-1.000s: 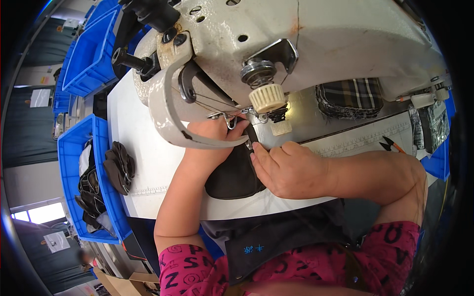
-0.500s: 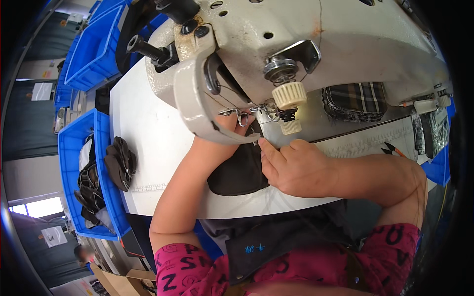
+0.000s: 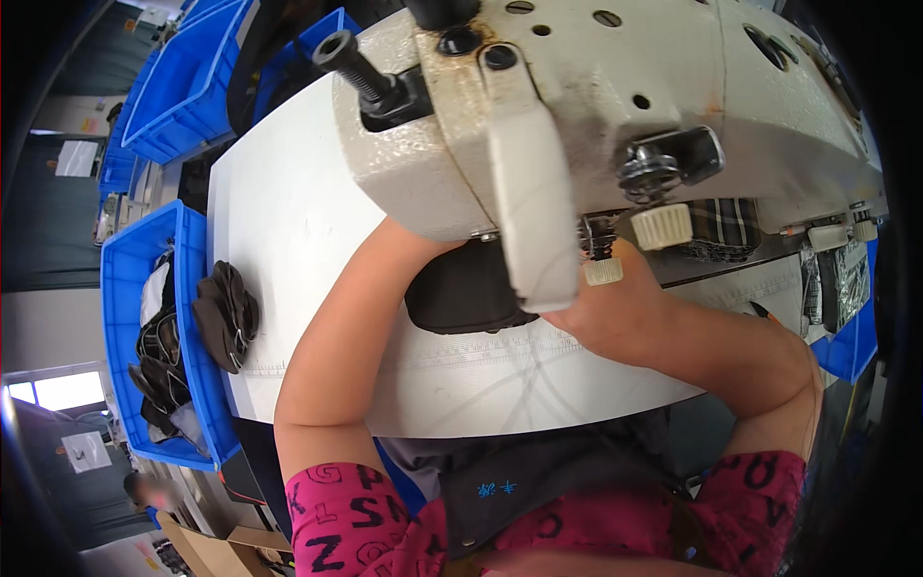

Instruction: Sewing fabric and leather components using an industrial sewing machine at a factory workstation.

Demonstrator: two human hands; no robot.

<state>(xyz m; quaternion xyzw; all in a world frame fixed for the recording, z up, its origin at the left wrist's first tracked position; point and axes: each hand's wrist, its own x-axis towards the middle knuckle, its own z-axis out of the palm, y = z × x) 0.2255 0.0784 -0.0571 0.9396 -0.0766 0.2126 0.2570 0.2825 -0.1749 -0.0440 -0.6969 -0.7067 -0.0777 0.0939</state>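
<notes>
A dark fabric piece [image 3: 466,293] with a rounded, stitched edge lies flat on the white table under the sewing machine head [image 3: 625,77]. My left hand [image 3: 415,240] reaches in at its far left side; the machine head hides the fingers. Close to the piece's right end is my right hand [image 3: 620,313], bent at the wrist. Its fingers are covered by the pale lever [image 3: 538,202] and the cream tension knob [image 3: 606,271], so what they grip does not show.
Checked fabric pieces [image 3: 726,229] are stacked behind the right forearm. Left of the table stands a blue bin [image 3: 202,317] with dark pieces inside, and a dark fabric bundle [image 3: 227,315] lies beside it. Orange-handled snips [image 3: 761,310] lie at the right. Ruler markings [image 3: 447,346] run along the table.
My view has shifted, so the machine head sits further right and covers more. The fabric piece appears further in under it. My right fingers, earlier touching its zipper edge, are now hidden.
</notes>
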